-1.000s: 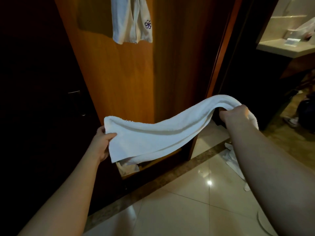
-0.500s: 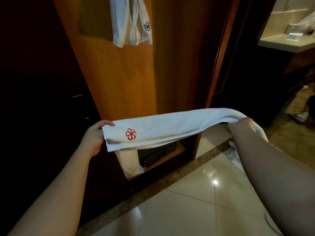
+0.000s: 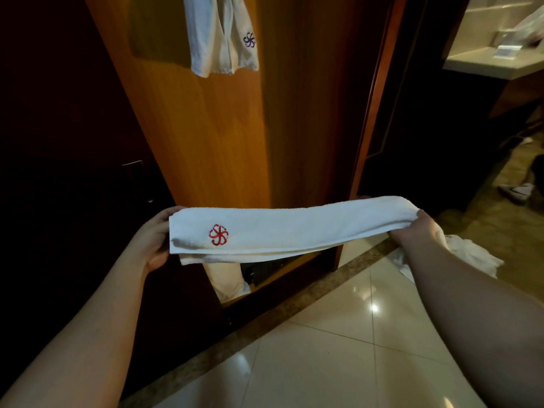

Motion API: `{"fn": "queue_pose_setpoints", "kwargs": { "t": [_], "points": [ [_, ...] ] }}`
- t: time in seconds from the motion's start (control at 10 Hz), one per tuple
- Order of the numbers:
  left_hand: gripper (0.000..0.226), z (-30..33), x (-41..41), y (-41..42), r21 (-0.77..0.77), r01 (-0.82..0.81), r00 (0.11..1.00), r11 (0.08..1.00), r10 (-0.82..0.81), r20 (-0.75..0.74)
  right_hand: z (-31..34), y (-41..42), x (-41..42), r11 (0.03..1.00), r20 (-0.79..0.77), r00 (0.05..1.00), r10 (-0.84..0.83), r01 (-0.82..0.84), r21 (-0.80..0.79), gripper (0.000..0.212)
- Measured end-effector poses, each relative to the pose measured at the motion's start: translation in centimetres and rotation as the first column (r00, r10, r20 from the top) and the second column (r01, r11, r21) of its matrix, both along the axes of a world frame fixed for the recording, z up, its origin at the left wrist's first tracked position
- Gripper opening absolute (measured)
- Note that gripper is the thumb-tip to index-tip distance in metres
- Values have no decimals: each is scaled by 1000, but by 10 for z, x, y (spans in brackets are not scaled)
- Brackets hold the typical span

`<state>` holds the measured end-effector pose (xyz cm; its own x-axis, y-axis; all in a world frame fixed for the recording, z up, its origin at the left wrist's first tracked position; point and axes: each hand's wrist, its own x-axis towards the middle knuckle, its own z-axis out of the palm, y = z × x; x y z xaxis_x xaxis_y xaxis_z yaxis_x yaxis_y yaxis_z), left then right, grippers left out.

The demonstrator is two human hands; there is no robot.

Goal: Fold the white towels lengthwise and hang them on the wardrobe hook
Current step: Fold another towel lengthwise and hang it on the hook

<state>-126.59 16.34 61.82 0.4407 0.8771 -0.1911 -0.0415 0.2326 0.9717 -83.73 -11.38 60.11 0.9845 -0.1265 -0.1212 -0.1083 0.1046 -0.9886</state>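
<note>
A white towel (image 3: 294, 228) with a red flower emblem stretches flat and horizontal between my hands, folded lengthwise into a long band. My left hand (image 3: 153, 240) grips its left end, fingers behind the cloth. My right hand (image 3: 418, 231) grips the right end. High on the wooden wardrobe door (image 3: 212, 136) hangs another white towel (image 3: 220, 39) with a purple emblem; its top and the hook are out of frame.
More crumpled white cloth (image 3: 471, 257) lies on the floor behind my right forearm. A pale cloth (image 3: 226, 281) hangs at the wardrobe's low opening. Glossy floor tiles (image 3: 323, 363) lie below. A counter (image 3: 494, 60) stands at the far right, dark door at left.
The towel went from sagging and twisted to a flat, taut folded band with the red emblem facing up. Both hands have levelled and drawn apart slightly.
</note>
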Motion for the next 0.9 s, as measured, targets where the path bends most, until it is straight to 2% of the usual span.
{"fn": "queue_pose_setpoints", "kwargs": {
  "t": [0.1,0.2,0.3,0.4,0.5,0.6,0.7,0.8,0.9],
  "points": [
    [32,-10,-1,-2,-129,-22,998,991,30,63,-1,7,0,929,-419,840,344,-240,283,48],
    [35,-16,-3,-2,-149,-14,1000,989,15,5,-10,15,-2,854,-366,857,362,-148,498,61],
    [26,-20,-2,-1,-43,25,981,999,-32,-192,-11,13,-7,803,-427,815,391,-76,591,61],
    [25,-21,1,-4,61,26,960,998,-8,-279,-16,16,-11,817,-421,813,403,-112,565,54],
    [28,-16,4,-11,108,33,964,994,-4,-265,-24,13,-13,777,-388,783,486,-184,602,58],
    [31,-11,7,-17,94,8,978,996,12,-210,-26,10,-14,691,-290,767,573,-261,674,55],
    [27,-9,11,-22,-1,-20,997,1000,20,-74,-30,9,-14,643,-272,737,619,-276,715,50],
    [31,-7,21,-29,-108,-24,1000,994,24,7,-26,11,-15,599,-235,746,623,-262,757,46],
    [10,-4,35,-36,-40,-44,997,998,41,-64,-18,16,-18,577,-212,740,639,-278,768,43]
  ]
}}
